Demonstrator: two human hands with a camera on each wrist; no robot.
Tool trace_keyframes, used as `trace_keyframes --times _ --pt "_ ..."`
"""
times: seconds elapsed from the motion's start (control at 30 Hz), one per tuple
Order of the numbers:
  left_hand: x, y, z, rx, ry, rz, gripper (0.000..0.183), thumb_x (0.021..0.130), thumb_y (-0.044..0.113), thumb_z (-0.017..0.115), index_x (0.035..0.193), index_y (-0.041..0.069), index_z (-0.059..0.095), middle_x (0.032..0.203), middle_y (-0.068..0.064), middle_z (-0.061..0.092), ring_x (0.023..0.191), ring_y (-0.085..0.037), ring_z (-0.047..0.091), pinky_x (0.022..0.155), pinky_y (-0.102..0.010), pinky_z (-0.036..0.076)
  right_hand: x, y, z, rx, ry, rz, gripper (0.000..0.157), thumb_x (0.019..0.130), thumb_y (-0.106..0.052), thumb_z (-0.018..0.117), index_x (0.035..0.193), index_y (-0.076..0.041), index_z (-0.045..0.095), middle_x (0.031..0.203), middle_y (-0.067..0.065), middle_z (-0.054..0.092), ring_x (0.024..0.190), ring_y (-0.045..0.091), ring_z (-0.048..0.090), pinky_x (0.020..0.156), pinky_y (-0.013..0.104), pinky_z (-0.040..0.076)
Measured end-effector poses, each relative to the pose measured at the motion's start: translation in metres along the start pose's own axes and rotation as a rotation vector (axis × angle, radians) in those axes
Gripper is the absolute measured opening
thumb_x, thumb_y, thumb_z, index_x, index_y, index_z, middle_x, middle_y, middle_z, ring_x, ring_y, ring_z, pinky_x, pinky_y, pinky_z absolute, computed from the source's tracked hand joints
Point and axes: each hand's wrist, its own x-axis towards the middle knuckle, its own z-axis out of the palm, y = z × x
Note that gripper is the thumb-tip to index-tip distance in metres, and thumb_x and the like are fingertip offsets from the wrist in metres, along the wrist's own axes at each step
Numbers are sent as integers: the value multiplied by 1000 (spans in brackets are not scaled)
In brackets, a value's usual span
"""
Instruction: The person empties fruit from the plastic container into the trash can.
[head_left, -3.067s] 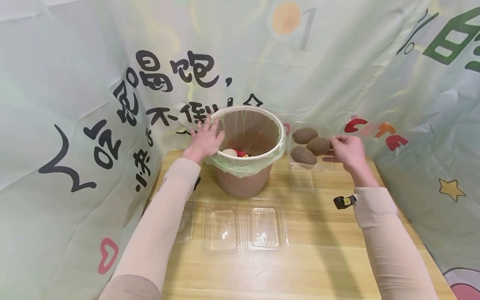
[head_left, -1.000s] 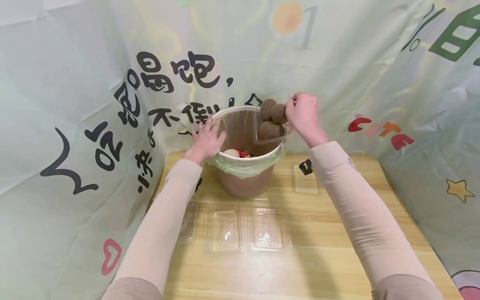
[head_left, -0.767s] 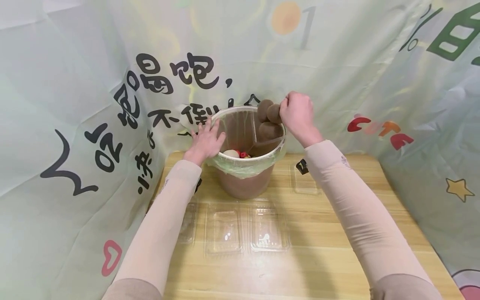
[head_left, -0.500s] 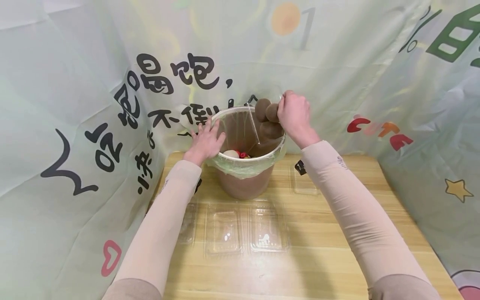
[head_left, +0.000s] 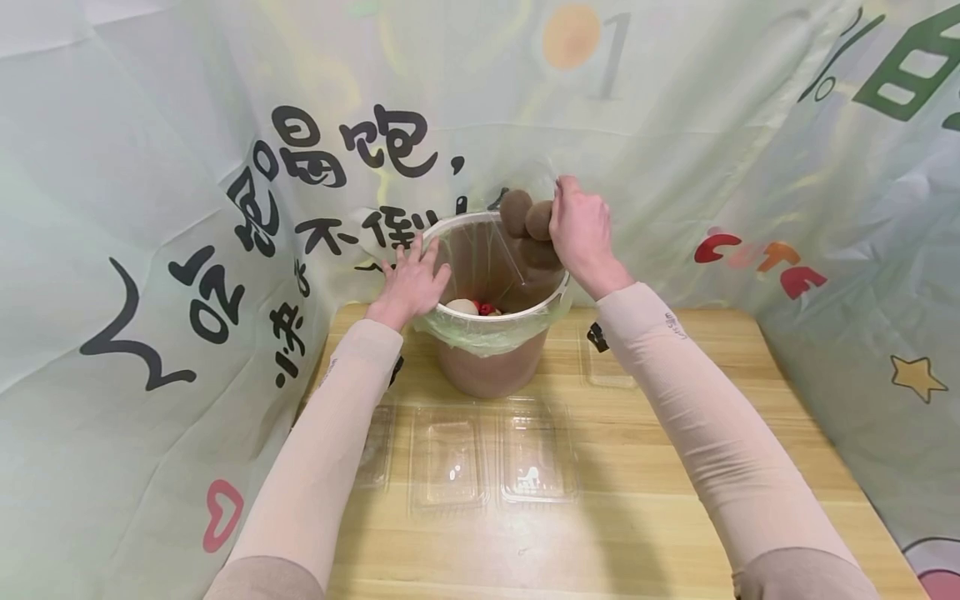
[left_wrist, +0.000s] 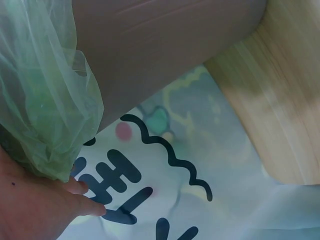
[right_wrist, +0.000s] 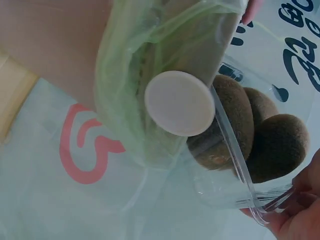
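Observation:
My right hand (head_left: pixel 583 229) pinches the edge of a clear plastic box (right_wrist: pixel 235 150) and holds it tilted above the far right rim of a brown bin (head_left: pixel 489 371). Three brown kiwis (right_wrist: pixel 280 145) lie in the box, bunched together close to the hand. The bin has a white rim and a thin green bag (head_left: pixel 487 337) folded over it. My left hand (head_left: pixel 412 283) rests on the rim's left side with its fingers spread. Down in the bin show a pale round thing (head_left: pixel 463 307) and small red pieces (head_left: pixel 484 308).
Clear plastic trays (head_left: pixel 450 458) lie on the wooden table (head_left: pixel 637 517) in front of the bin, and another tray (head_left: pixel 611 367) lies to its right. A printed cloth (head_left: pixel 675 167) hangs close behind and on both sides. A white disc (right_wrist: pixel 180 103) sits against the bag.
The right hand has carried the box of kiwis from the table on the right up and left to the bin. Lately it has moved slightly left and tipped the box further. The left hand stays put.

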Motion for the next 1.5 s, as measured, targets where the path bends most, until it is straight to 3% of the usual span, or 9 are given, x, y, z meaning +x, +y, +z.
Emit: trace_keyframes --times 0.33,0.7,1.0,1.3,1.5 --pt "0 2 -1 -3 -5 0 69 102 52 18 161 17 11 167 -16 2 148 -52 9 114 -73 6 -4 6 10 72 40 -114 25 106 -16 45 120 -1 59 79 26 68 72 49 66 64 57 54" --pt "-1 2 -2 -3 -14 -1 69 102 52 15 161 17 8 167 -16 -2 148 -52 7 114 -73 3 -4 5 9 107 -18 1 31 106 -15 42 129 2 57 88 25 70 66 38 66 61 44 57" --pt "-1 2 -2 -2 -4 -3 69 102 52 17 161 17 10 167 -16 0 148 -52 8 114 -73 5 -8 9 13 154 98 -157 27 105 -13 46 122 3 60 87 25 71 66 41 67 62 50 57" --pt "-1 1 -1 -9 4 -3 69 102 51 19 161 16 12 167 -16 3 148 -52 9 114 -73 7 -6 8 12 140 121 -233 27 106 -13 45 122 1 61 91 24 71 66 40 67 63 49 58" --pt "-2 1 -1 -11 4 -2 69 102 51 19 161 16 12 167 -16 2 148 -52 9 114 -73 6 -5 8 11 116 134 -293 26 104 -7 47 122 2 64 111 22 72 86 39 72 75 48 59"
